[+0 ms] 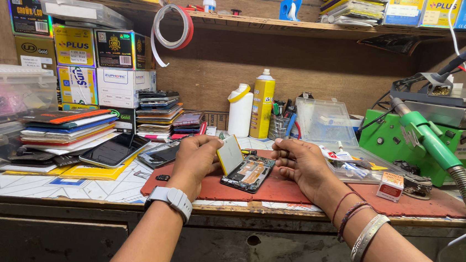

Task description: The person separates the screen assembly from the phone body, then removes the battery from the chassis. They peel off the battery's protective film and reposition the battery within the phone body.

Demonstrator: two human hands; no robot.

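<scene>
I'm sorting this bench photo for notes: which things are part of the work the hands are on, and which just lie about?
In hand:
- left hand holding the flat battery, tilted up
- right hand at the opened phone
- red mat under the phone

Lying about:
- white bottle
- yellow spray can
- stacked phones
- tape roll
- green station
- small red-and-white box

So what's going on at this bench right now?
A person works at a cluttered repair bench. Both hands lift a flat pale battery out of an opened phone, which lies back-off on a red mat. The left hand grips the battery's left side and the right hand its top right corner, so it stands tilted on edge. Stacked phones, a white bottle and a yellow spray can stand behind.
</scene>
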